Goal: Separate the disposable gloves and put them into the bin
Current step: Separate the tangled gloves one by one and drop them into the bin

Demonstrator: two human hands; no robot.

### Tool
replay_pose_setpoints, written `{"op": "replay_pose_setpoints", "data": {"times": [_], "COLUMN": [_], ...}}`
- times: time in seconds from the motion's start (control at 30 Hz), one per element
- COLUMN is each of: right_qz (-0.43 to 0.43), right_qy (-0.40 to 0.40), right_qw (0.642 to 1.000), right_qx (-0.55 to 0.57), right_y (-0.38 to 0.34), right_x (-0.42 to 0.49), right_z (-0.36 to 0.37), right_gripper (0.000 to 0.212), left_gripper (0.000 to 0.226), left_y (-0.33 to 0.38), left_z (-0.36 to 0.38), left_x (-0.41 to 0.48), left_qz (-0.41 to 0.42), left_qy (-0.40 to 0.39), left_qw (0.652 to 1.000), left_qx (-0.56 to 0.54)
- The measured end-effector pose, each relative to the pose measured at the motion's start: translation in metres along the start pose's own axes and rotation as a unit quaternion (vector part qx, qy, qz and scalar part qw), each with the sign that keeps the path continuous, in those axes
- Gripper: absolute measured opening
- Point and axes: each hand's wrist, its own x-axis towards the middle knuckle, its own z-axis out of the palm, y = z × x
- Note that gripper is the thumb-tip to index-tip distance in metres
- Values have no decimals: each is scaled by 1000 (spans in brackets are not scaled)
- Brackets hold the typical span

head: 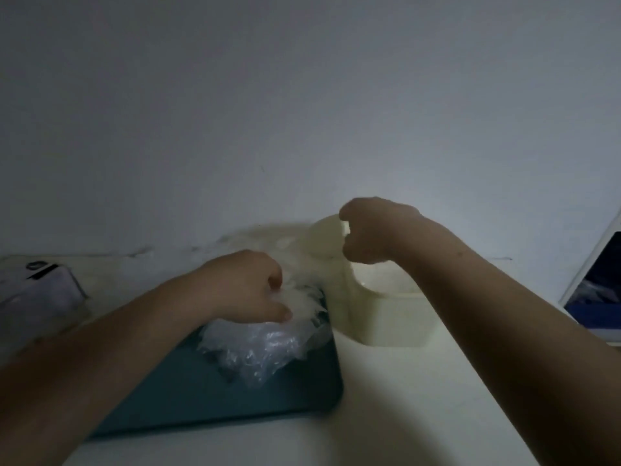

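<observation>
Nearest on the table: teal tray, with the glove pile on its far right corner. On top of it the left hand presses down, fingers curled; can't tell if it pinches a sheet. Just right, the cream bin. Above its far side the right hand pinches one glove, which stretches back toward the pile. Likely peel-off: keep the pile pinned, pull up-right till free, drop over the bin.

Crumpled clear gloves beside cream bin
</observation>
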Motion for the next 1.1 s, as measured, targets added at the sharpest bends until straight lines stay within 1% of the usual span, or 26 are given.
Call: {"op": "replay_pose_setpoints", "data": {"times": [0.03,0.07,0.1,0.13,0.2,0.27,0.37,0.43,0.57,0.6,0.63,0.7,0.77,0.8,0.83,0.87,0.9,0.97,1.0,1.03,1.07,1.1], "right_qz": [-17,-40,-66,-84,-103,-99,-74,-70,-84,-91,-101,-115,-131,-139,-148,-156,-162,-164,-158,-140,-113,-84], "right_qy": [52,83,93,87,51,30,30,31,65,75,86,103,90,66,35,6,-16,-34,-32,-26,-15,3], "right_qw": [998,994,988,981,970,959,934,914,893,889,887,887,876,861,842,822,808,803,804,801,796,788], "right_qx": [26,63,108,150,215,262,348,398,438,443,442,434,456,484,518,547,566,572,573,581,595,610], "right_y": [-10,-21,-33,-41,-47,-46,-42,-41,-47,-49,-52,-58,-62,-62,-63,-63,-63,-63,-63,-61,-59,-56], "right_x": [-4,-7,-9,-13,-16,-18,-20,-19,-19,-19,-20,-22,-24,-25,-26,-27,-28,-31,-33,-33,-34,-34], "right_z": [3,9,16,23,39,51,56,53,41,37,32,19,8,3,0,-2,-1,4,8,11,13,15], "right_gripper": [49,47,47,47,46,47,53,60,74,80,86,98,104,102,96,84,67,37,30,30,33,34], "left_gripper": [52,46,35,25,16,13,14,17,4,9,14,17,16,16,16,17,19,22,24,29,38,51], "left_y": [-4,-9,-16,-21,-31,-40,-48,-50,-51,-52,-52,-48,-41,-38,-35,-33,-31,-29,-30,-30,-32,-35], "left_z": [9,18,24,28,28,21,-2,-19,-56,-64,-73,-85,-89,-89,-87,-84,-80,-73,-70,-69,-67,-66], "left_x": [0,-1,-2,-1,-1,-4,-14,-20,-31,-34,-38,-47,-55,-57,-59,-60,-61,-61,-60,-59,-59,-57], "left_qz": [-3,0,2,0,-7,-6,-22,-18,-4,3,12,40,68,75,79,84,85,61,38,16,-7,-31], "left_qy": [-2,15,40,62,87,115,153,187,317,325,316,247,178,162,151,137,122,111,110,106,96,80], "left_qw": [1000,1000,998,994,985,967,929,913,866,855,849,841,813,799,787,774,761,745,738,727,714,696], "left_qx": [-1,-23,-55,-88,-151,-227,-337,-363,-387,-404,-424,-479,-550,-574,-593,-612,-631,-655,-664,-678,-693,-713]}}
